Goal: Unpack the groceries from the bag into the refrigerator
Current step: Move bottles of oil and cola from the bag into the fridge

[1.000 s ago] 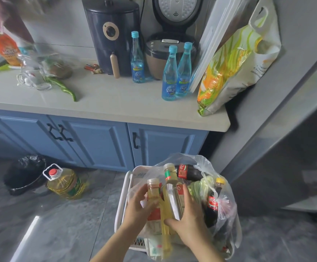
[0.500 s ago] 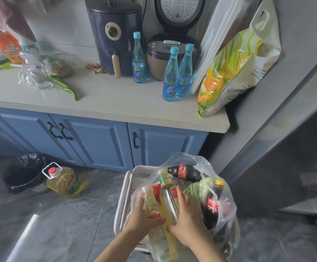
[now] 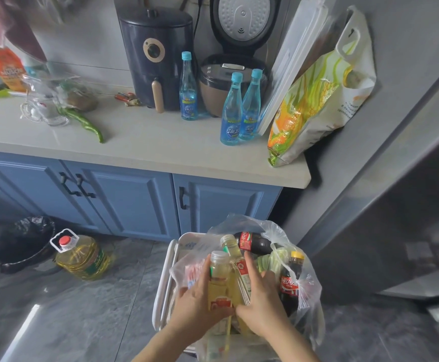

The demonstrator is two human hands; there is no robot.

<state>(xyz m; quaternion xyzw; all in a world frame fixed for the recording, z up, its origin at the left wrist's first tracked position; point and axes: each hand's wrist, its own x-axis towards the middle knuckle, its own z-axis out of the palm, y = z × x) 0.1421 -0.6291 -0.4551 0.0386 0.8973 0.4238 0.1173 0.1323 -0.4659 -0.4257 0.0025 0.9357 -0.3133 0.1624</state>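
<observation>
A clear plastic grocery bag (image 3: 308, 288) stands on a white cart (image 3: 164, 288) at the bottom centre. Inside it are two yellow drink bottles (image 3: 219, 280), two dark cola bottles (image 3: 290, 283) and green leaves (image 3: 268, 262). My left hand (image 3: 197, 307) grips the shorter yellow bottle from the left. My right hand (image 3: 262, 304) holds the taller yellow bottle (image 3: 235, 259) from the right. The grey refrigerator (image 3: 396, 178) stands at the right with its door shut.
A counter (image 3: 145, 142) over blue cabinets carries three blue bottles (image 3: 231, 111), an air fryer (image 3: 155, 58), a rice cooker (image 3: 236, 61), a corn-print bag (image 3: 317, 95) and a green pepper (image 3: 87, 124). An oil jug (image 3: 82, 257) and a black bin (image 3: 22, 241) sit on the floor.
Both hands lowered the two yellow bottles deeper into the bag and then shifted their grip around them. The view moved slightly closer to the bag.
</observation>
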